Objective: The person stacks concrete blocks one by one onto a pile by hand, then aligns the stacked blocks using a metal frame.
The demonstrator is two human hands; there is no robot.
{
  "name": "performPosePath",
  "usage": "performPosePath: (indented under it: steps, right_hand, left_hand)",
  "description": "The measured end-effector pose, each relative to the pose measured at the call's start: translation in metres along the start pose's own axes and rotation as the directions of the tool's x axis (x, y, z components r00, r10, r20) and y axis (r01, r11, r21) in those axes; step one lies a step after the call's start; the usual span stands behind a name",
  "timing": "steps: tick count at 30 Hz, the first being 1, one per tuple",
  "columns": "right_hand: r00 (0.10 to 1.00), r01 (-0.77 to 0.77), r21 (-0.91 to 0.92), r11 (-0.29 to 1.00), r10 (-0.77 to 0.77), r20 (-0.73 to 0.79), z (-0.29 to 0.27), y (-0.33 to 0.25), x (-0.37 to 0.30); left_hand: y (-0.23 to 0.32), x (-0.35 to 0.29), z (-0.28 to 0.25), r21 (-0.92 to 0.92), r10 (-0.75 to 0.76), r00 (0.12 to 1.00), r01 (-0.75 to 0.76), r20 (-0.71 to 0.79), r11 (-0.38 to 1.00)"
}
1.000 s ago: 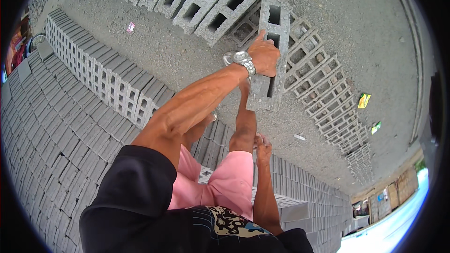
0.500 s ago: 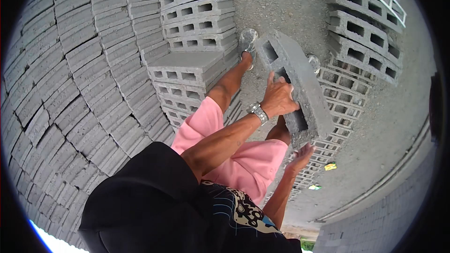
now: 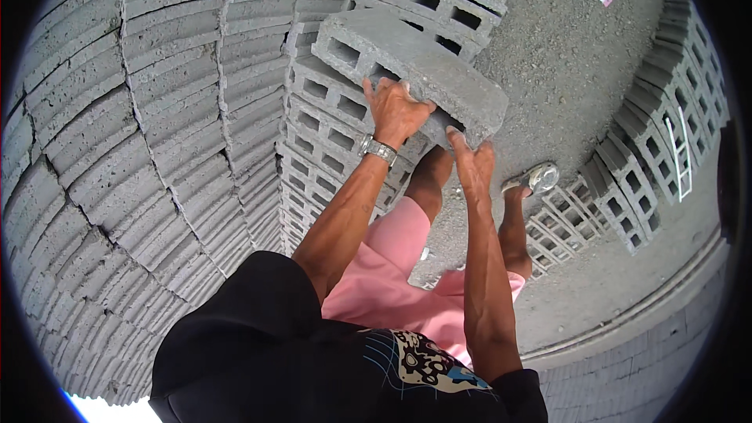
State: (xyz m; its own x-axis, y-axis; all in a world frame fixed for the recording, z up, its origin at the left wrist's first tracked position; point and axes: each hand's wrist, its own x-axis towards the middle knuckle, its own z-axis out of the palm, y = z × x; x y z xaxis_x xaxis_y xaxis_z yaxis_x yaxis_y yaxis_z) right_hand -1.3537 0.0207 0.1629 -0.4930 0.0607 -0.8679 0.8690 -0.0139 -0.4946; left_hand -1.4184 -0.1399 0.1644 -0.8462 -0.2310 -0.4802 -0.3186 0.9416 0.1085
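Note:
A grey hollow concrete block [image 3: 446,70] lies lengthwise over the near stack, its row of holes turned toward me. My left hand [image 3: 398,112], with a metal watch at the wrist, grips the block around the web between its holes. At the block's right end, my right hand [image 3: 472,163] holds its lower edge, the thumb by the end hole. The stack of hollow blocks [image 3: 319,121] is beneath and behind the held block. Whether the block rests fully on the stack I cannot tell.
A tall wall of stacked blocks [image 3: 149,110] fills the left side. More hollow blocks [image 3: 627,180] stand in a row on the right, with a white frame [image 3: 680,158] leaning there. Gravel ground [image 3: 564,70] runs between them, where my shoe [image 3: 540,178] stands.
The block has moved left, from above the right-hand row to the near stack. My right hand has come up to its right end. My body has turned.

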Motion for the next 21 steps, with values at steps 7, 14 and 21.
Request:
performPosePath:
  steps: [7,14,21]
  right_hand:
    - [0.982,0.187,-0.094,0.978,-0.189,-0.014,0.076,0.051,0.075]
    - [0.994,0.096,0.026,0.995,-0.097,0.054,0.079,0.060,0.086]
    - [0.956,0.261,-0.256,0.931,-0.287,-0.068,0.081,0.082,0.082]
  left_hand:
    - [-0.067,0.040,0.034,0.074,-0.102,0.993,0.106,-0.056,0.992]
    - [-0.070,0.050,0.040,-0.008,-0.146,0.989,0.147,0.031,0.989]
    - [-0.066,0.057,0.048,-0.022,-0.054,0.998,0.054,-0.022,0.998]
